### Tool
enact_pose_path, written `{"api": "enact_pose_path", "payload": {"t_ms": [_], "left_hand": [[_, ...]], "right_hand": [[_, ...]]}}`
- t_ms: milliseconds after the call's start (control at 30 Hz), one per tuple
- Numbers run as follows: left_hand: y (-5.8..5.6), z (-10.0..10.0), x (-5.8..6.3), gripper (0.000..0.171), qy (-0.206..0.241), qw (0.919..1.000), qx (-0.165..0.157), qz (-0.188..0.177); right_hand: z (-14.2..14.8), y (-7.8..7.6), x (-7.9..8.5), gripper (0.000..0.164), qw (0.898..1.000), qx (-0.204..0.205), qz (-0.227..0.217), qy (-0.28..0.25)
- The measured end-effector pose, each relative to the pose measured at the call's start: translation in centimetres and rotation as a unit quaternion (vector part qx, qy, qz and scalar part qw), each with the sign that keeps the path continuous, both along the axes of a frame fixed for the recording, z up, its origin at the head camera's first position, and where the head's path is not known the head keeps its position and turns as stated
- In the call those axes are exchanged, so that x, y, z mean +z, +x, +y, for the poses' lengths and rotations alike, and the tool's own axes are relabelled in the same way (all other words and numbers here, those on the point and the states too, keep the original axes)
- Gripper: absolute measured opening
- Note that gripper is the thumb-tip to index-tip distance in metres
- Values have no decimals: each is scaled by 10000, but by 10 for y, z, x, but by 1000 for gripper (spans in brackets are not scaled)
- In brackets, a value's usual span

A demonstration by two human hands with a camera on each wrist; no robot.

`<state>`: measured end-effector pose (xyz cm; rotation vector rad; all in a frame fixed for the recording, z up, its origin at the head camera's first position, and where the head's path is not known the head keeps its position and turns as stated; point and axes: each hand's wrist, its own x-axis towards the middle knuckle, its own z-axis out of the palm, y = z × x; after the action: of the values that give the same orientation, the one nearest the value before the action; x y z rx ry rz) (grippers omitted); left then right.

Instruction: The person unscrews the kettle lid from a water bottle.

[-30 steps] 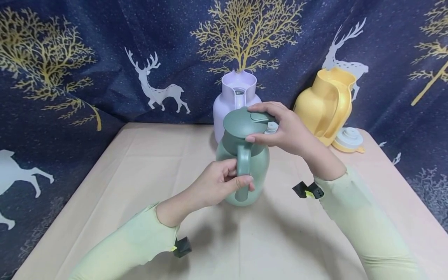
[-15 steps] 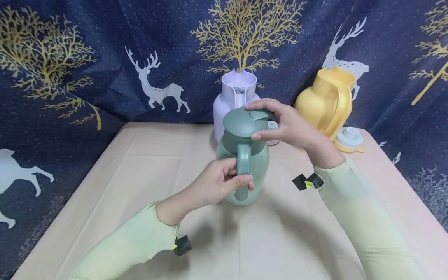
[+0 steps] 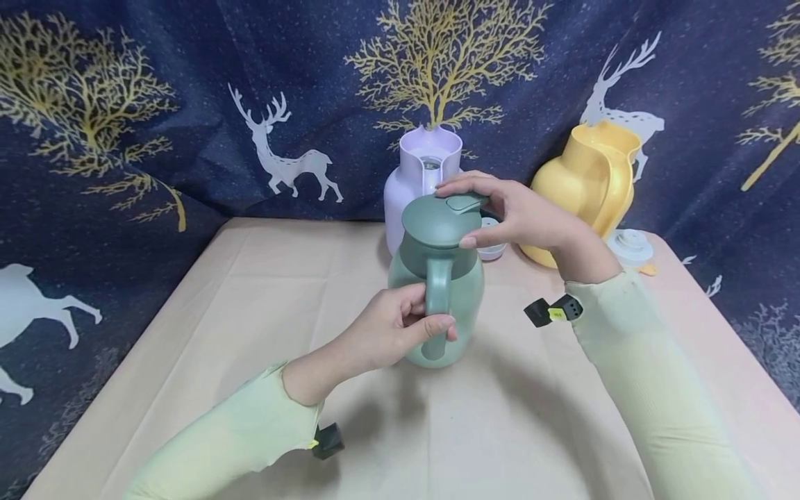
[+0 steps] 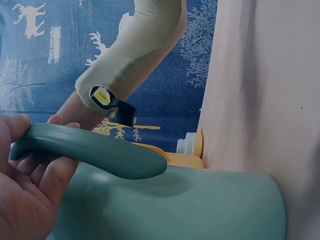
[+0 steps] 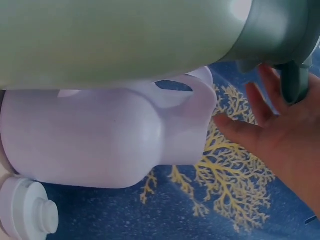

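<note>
A pale green thermos jug [image 3: 467,302] stands upright on the table, its dark green lid [image 3: 431,221] seated on the neck. My left hand [image 3: 394,326] grips the handle [image 3: 439,281], the thumb lying across its near side; the left wrist view shows the fingers curled under that handle [image 4: 100,147]. Over the lid's right side, my right hand [image 3: 525,212] holds the rim, thumb in front and fingers on top by the oval button [image 3: 465,201]. From the right wrist, a dark green tab [image 5: 294,82] juts out beside the fingers. Part of the lid's far edge is hidden.
Behind the green jug stands a lidless lilac jug [image 3: 400,198], with a white stopper [image 3: 494,239] near its base. An open yellow jug [image 3: 565,184] is at the back right beside its white-and-yellow stopper [image 3: 630,244]. A dark patterned cloth [image 3: 350,90] hangs behind the table.
My right hand has turned with its thumb sliding right along the lid's rim, and the lid's button has swung slightly away from me. The left hand keeps its grip on the handle.
</note>
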<state>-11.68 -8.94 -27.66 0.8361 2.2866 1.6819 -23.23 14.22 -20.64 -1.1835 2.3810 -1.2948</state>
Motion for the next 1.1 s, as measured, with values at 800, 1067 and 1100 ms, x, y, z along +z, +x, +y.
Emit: {"api": "enact_pose_path", "payload": {"t_ms": [800,1067,1100], "left_hand": [[2,0,3,12,-160,9997,85,162],[2,0,5,14,-134,9996,30,231],[2,0,6,14,-123,9997,18,203]], "right_hand": [[-44,54,-30,82,9556,-2718,1022,-502],[-31,33,-30,77,9780,-1848,843,-480],[-28,30,-30,77,9804,-1722,833,-465]]}}
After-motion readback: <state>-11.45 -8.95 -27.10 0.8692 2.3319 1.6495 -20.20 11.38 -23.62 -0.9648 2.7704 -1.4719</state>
